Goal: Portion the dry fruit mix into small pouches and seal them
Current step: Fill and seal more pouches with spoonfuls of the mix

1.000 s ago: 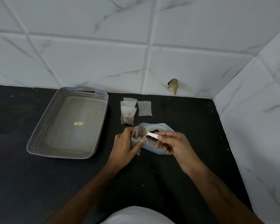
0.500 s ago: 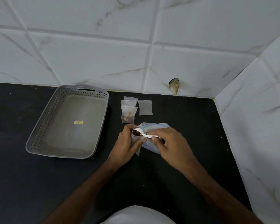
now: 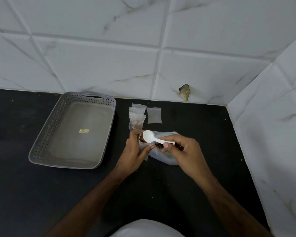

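Note:
My left hand [image 3: 132, 151] grips a small clear pouch [image 3: 142, 145] with its mouth held upward; brown fruit bits show at the opening. A white plastic spoon [image 3: 150, 137] sits in my right hand [image 3: 183, 151], turned bowl-down over the pouch's mouth. Behind both hands lies the large clear bag of dry fruit mix [image 3: 164, 154], mostly hidden. A filled pouch [image 3: 136, 123] rests just beyond my left hand on top of another pouch. To its right lies an empty flat pouch [image 3: 154, 115].
A grey perforated plastic tray [image 3: 43, 147] with a small yellow sticker stands on the black counter at the left. Tiled walls close off the back and the right side. A scrap of crumpled material [image 3: 184, 92] sticks to the back wall.
The spoon carried fruit to the pouch's mouth and has now turned over, its white back facing up. My left hand kept holding the pouch in place.

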A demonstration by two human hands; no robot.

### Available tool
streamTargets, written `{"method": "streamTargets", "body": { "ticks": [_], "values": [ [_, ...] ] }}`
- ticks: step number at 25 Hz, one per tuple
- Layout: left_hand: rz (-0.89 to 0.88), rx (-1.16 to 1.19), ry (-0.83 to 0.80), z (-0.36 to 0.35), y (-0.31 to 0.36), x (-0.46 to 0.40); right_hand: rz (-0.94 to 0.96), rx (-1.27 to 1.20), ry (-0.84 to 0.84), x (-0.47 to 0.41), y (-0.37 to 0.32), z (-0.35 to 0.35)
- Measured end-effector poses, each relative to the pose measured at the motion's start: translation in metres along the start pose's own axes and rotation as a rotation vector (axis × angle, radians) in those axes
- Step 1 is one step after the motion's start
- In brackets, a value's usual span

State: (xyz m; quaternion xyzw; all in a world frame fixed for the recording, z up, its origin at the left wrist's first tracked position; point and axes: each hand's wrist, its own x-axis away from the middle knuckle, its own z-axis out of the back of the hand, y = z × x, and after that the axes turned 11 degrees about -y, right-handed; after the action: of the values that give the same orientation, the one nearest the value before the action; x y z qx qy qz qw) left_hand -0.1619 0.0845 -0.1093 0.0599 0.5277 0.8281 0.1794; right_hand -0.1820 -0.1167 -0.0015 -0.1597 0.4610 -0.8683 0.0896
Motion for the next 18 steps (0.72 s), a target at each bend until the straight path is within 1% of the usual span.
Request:
{"method": "streamTargets", "body": {
  "ticks": [4,6,8,10,12,15,18],
  "values": [
    [0.015,-0.020,0.001,0.000,0.001,0.002,-0.150,-0.384,-0.019,0.000,-0.004,0.007],
    [0.026,-0.011,0.000,0.003,0.002,0.003,-0.216,-0.507,-0.008,0.000,0.000,0.009],
    [0.033,-0.027,-0.013,0.009,-0.001,0.009,-0.248,-0.594,0.048,-0.001,0.009,0.013],
    [0.078,-0.081,-0.025,0.014,-0.016,0.022,-0.283,-0.630,0.117,0.000,0.023,0.018],
    [0.161,-0.102,-0.046,0.017,-0.038,0.040,-0.325,-0.625,0.155,0.005,0.038,0.022],
    [0.266,-0.091,-0.131,0.018,-0.062,0.055,-0.383,-0.586,0.162,0.012,0.058,0.022],
    [0.293,-0.076,-0.154,0.018,-0.060,0.050,-0.418,-0.550,0.155,0.012,0.071,0.019]
  ]
}}
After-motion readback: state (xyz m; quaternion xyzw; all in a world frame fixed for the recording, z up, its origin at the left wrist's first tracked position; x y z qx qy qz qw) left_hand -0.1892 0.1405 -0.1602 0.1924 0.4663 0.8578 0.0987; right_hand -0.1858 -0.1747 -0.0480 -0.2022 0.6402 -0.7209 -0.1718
